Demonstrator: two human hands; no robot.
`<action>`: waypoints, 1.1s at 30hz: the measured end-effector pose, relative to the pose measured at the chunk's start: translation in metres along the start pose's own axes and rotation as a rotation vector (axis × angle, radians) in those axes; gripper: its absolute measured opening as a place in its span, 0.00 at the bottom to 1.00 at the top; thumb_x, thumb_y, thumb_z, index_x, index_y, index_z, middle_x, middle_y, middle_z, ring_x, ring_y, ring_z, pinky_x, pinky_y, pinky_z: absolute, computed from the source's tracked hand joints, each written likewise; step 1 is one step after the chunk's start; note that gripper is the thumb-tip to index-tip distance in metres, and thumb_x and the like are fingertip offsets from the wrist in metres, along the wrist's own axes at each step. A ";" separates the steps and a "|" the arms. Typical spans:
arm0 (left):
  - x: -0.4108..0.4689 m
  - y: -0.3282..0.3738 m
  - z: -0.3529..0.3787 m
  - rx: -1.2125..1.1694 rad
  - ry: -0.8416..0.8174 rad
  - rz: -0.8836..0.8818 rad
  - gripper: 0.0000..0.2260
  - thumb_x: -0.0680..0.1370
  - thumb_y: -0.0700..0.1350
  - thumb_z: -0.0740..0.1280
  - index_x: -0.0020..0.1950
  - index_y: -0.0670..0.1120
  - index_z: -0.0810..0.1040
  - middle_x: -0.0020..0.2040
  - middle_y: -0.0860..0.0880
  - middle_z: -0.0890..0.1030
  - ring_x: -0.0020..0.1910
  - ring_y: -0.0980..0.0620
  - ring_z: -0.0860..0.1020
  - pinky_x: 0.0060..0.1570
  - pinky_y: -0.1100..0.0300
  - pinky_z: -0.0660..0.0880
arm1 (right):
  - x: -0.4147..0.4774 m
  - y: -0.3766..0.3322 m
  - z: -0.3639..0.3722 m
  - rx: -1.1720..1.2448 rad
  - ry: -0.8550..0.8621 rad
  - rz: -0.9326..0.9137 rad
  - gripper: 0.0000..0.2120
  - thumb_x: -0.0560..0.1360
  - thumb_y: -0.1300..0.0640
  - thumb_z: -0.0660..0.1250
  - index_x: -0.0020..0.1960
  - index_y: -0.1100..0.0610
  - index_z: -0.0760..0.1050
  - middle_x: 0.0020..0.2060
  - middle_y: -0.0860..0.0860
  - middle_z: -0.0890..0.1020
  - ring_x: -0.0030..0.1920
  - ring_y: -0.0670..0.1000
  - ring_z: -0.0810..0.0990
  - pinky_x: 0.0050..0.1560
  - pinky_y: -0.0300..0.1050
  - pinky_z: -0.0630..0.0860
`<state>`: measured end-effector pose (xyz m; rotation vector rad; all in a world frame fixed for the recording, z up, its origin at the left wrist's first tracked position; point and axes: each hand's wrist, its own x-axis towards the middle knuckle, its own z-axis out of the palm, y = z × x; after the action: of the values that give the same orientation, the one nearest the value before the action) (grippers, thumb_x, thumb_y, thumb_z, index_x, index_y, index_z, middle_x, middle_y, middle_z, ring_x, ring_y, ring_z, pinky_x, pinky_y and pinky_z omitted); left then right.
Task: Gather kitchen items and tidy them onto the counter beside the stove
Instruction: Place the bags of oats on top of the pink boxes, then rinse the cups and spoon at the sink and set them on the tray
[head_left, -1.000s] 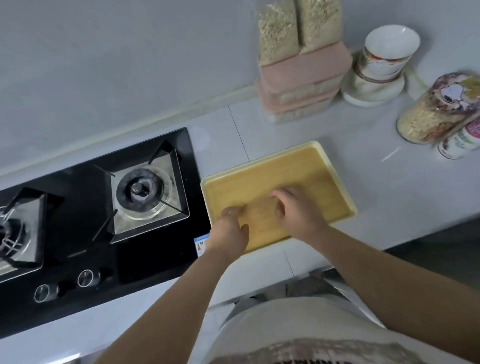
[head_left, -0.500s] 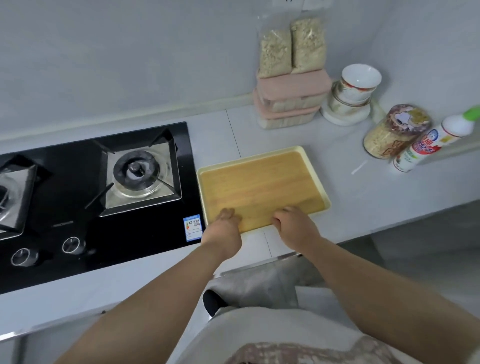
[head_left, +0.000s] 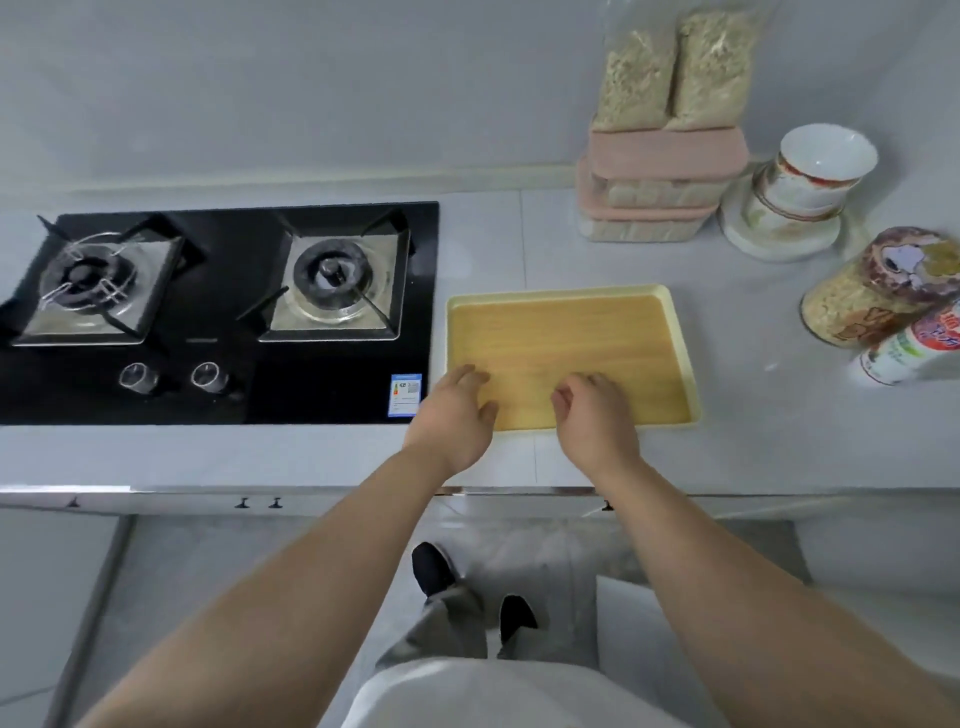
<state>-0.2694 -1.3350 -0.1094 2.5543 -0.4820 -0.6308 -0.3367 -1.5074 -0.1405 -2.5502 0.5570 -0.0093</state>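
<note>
A wood-patterned tray with a pale yellow rim (head_left: 675, 322) lies flat on the grey counter (head_left: 753, 441), just right of the black gas stove (head_left: 218, 312). My left hand (head_left: 454, 415) hovers over the tray's near left corner, fingers loosely spread, holding nothing. Over the tray's near edge is my right hand (head_left: 597, 415), its fingers loosely curled and empty. Whether either hand touches the tray I cannot tell.
Stacked pink-lidded boxes with two grain bags (head_left: 665, 171) stand against the back wall. Stacked bowls on a plate (head_left: 800, 192) sit right of them. A cartoon-printed jar (head_left: 883, 286) and a white bottle (head_left: 904, 348) lie at the far right. The counter edge runs just below my wrists.
The view has pulled back and levelled. Both hands have drawn toward the tray's near edge, and their fingers have loosened; the tray stays beside the stove.
</note>
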 end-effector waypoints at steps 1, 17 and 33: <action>-0.013 -0.002 -0.014 -0.044 0.066 -0.009 0.19 0.82 0.47 0.61 0.74 0.48 0.69 0.75 0.50 0.66 0.73 0.49 0.67 0.68 0.58 0.65 | 0.001 -0.017 0.000 0.063 0.019 -0.043 0.07 0.80 0.58 0.63 0.51 0.59 0.79 0.47 0.56 0.79 0.50 0.59 0.76 0.50 0.52 0.73; -0.243 -0.127 -0.194 -1.406 0.863 -0.469 0.09 0.77 0.36 0.68 0.56 0.42 0.81 0.50 0.45 0.86 0.50 0.45 0.85 0.56 0.53 0.80 | -0.097 -0.332 0.001 0.837 -0.419 -0.308 0.05 0.80 0.49 0.63 0.49 0.46 0.77 0.43 0.45 0.84 0.45 0.44 0.83 0.53 0.54 0.81; -0.471 -0.388 -0.258 -1.490 1.270 -0.614 0.08 0.79 0.33 0.63 0.51 0.42 0.80 0.43 0.47 0.84 0.38 0.51 0.82 0.38 0.60 0.76 | -0.284 -0.602 0.184 0.699 -0.705 -0.544 0.03 0.78 0.50 0.65 0.49 0.48 0.76 0.42 0.46 0.83 0.43 0.49 0.83 0.49 0.55 0.81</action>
<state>-0.4455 -0.7189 0.0581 1.1102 0.9060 0.4513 -0.3427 -0.8377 0.0286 -1.7678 -0.3665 0.4081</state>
